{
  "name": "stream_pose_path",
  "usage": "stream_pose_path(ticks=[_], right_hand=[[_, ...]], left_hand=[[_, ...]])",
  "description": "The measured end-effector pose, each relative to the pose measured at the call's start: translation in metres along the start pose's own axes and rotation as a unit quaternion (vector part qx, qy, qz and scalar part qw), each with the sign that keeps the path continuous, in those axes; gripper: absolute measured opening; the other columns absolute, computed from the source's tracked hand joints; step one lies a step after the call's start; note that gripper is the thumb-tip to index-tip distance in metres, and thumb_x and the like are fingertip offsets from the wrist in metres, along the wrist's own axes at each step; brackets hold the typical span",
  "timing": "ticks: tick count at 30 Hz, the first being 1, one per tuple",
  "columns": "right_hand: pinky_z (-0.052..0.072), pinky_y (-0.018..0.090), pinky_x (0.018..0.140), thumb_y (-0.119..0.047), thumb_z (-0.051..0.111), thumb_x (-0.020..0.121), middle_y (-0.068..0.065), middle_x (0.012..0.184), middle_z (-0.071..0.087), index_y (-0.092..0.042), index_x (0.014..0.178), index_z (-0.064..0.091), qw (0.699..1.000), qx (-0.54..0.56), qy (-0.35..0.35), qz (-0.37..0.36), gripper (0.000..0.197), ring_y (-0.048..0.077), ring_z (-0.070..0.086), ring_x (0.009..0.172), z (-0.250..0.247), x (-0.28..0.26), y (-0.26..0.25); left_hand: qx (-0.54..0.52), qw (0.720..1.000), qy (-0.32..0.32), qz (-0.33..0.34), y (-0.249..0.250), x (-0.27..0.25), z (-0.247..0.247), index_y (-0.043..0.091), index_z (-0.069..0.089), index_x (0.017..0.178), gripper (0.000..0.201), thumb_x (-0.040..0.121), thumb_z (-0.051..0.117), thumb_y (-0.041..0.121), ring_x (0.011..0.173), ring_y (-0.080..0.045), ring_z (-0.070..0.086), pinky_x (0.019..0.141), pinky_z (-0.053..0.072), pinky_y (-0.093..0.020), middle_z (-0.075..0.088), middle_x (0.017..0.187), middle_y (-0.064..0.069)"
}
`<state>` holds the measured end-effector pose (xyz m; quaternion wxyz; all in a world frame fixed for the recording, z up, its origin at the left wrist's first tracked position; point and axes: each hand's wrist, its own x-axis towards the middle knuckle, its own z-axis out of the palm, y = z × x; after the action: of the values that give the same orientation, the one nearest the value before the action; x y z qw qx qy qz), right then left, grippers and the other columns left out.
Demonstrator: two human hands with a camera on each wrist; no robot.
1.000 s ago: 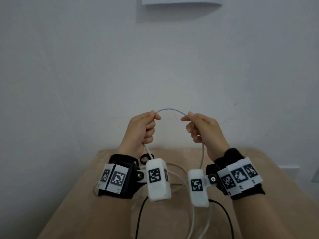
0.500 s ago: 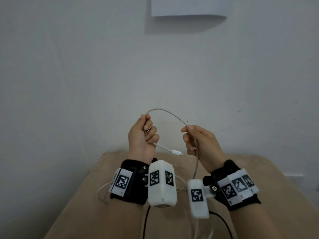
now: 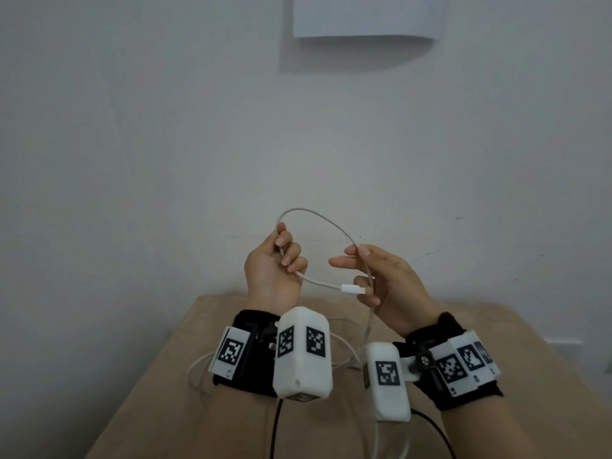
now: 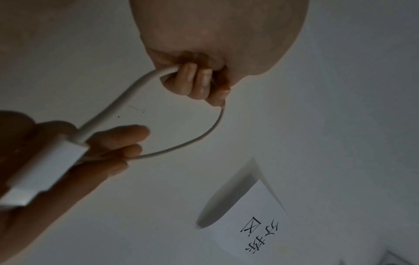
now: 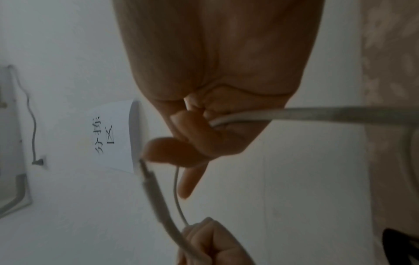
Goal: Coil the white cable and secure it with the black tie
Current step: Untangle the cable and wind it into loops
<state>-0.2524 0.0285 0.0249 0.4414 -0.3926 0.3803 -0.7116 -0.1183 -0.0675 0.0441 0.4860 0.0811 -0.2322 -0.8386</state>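
The white cable arcs in the air between both hands, above the table. My left hand grips it in a fist, fingers curled round it. The cable's white connector sticks out below that fist toward the right hand; it looms large in the left wrist view. My right hand holds the other side of the arc with curled fingers, index finger straight. From there the cable drops to the table. The black tie is not visible in the head view.
The beige table stands against a white wall. Loose loops of white cable lie on it under my wrists. Black cords run from the wrist cameras. A paper sheet hangs on the wall above.
The arc between the hands has grown into a wider loop. My left hand turned and rose, so the connector end now points right. The right index finger has straightened.
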Motion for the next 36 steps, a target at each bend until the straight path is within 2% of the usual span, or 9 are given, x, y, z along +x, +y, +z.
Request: stream_pose_path(ticks=[5, 10, 14, 17, 20, 26, 29, 33, 36], right_hand=[[0.034, 0.016, 0.034, -0.027, 0.045, 0.094, 0.015, 0.091, 0.074, -0.011, 0.092, 0.056, 0.999, 0.007, -0.036, 0.031, 0.020, 0.014, 0.056, 0.039, 0.001, -0.002, -0.002], [0.050, 0.018, 0.041, -0.022, 0.040, 0.098, 0.011, 0.072, 0.072, -0.007, 0.092, 0.057, 0.995, 0.097, -0.028, 0.018, 0.023, 0.016, 0.068, 0.054, 0.000, -0.001, -0.006], [0.048, 0.017, 0.041, -0.020, 0.042, 0.097, 0.006, 0.062, 0.063, -0.005, 0.095, 0.059, 0.995, 0.103, 0.002, 0.008, 0.023, 0.011, 0.057, 0.047, -0.005, 0.002, -0.007], [0.034, 0.016, 0.032, -0.021, 0.040, 0.099, 0.003, 0.055, 0.053, -0.005, 0.089, 0.059, 0.996, 0.079, 0.027, 0.007, 0.027, 0.008, 0.042, 0.040, -0.011, 0.005, -0.007], [0.021, 0.015, 0.029, -0.019, 0.039, 0.099, 0.003, 0.047, 0.045, -0.007, 0.080, 0.054, 0.998, 0.038, 0.043, -0.006, 0.027, 0.008, 0.029, 0.034, -0.014, 0.007, -0.008], [0.013, 0.013, 0.033, -0.020, 0.042, 0.098, 0.000, 0.039, 0.033, -0.008, 0.073, 0.056, 0.995, -0.077, 0.063, -0.013, 0.031, 0.009, 0.018, 0.032, -0.013, 0.007, -0.010], [0.011, 0.014, 0.036, -0.019, 0.043, 0.098, -0.001, 0.037, 0.029, -0.007, 0.074, 0.058, 0.989, -0.114, 0.088, -0.023, 0.031, 0.009, 0.015, 0.031, -0.012, 0.006, -0.009], [0.012, 0.013, 0.035, -0.021, 0.046, 0.098, -0.003, 0.035, 0.028, -0.006, 0.077, 0.062, 0.984, -0.138, 0.107, -0.026, 0.030, 0.009, 0.015, 0.031, -0.013, 0.005, -0.008], [0.012, 0.016, 0.036, -0.029, 0.052, 0.096, -0.003, 0.033, 0.029, -0.006, 0.072, 0.061, 0.979, -0.159, 0.126, -0.033, 0.034, 0.009, 0.016, 0.030, -0.012, 0.005, -0.009]], left_hand=[[-0.026, 1.000, -0.009, 0.003, -0.004, 0.002, 0.001, 0.016, 0.050, 0.081, 0.028, 0.101, 0.031, 0.013, 0.036, -0.006, 0.030, 0.036, 0.026, -0.016, 0.043, 0.053, 0.008], [-0.013, 0.999, -0.031, -0.004, -0.005, 0.001, 0.000, 0.013, 0.051, 0.081, 0.025, 0.099, 0.034, 0.012, 0.038, -0.008, 0.031, 0.039, 0.029, -0.018, 0.042, 0.057, 0.007], [0.063, 0.997, -0.038, -0.024, 0.000, -0.002, -0.001, 0.012, 0.053, 0.079, 0.020, 0.093, 0.039, 0.016, 0.039, -0.010, 0.029, 0.042, 0.031, -0.020, 0.040, 0.056, 0.005], [0.174, 0.984, -0.044, -0.020, 0.006, -0.004, -0.001, 0.010, 0.055, 0.079, 0.028, 0.095, 0.041, 0.028, 0.038, -0.009, 0.028, 0.041, 0.029, -0.019, 0.038, 0.053, 0.004], [0.282, 0.957, -0.070, -0.024, 0.009, -0.005, -0.001, 0.010, 0.058, 0.078, 0.032, 0.097, 0.043, 0.030, 0.035, -0.007, 0.025, 0.037, 0.025, -0.018, 0.033, 0.047, 0.006], [0.435, 0.889, -0.140, -0.026, 0.007, -0.009, 0.000, 0.006, 0.069, 0.081, 0.032, 0.095, 0.052, 0.028, 0.038, -0.005, 0.019, 0.037, 0.023, -0.017, 0.027, 0.049, 0.006], [0.424, 0.897, -0.124, -0.021, 0.008, -0.008, -0.002, 0.002, 0.068, 0.083, 0.031, 0.097, 0.050, 0.025, 0.037, -0.003, 0.020, 0.035, 0.020, -0.015, 0.027, 0.049, 0.007], [0.337, 0.938, -0.064, -0.055, 0.011, -0.004, -0.003, 0.001, 0.062, 0.087, 0.027, 0.098, 0.048, 0.022, 0.034, -0.001, 0.023, 0.033, 0.017, -0.013, 0.036, 0.049, 0.007], [0.344, 0.932, -0.064, -0.090, 0.010, -0.005, -0.002, 0.001, 0.062, 0.087, 0.024, 0.097, 0.048, 0.018, 0.033, -0.001, 0.026, 0.033, 0.020, -0.012, 0.043, 0.051, 0.006]])
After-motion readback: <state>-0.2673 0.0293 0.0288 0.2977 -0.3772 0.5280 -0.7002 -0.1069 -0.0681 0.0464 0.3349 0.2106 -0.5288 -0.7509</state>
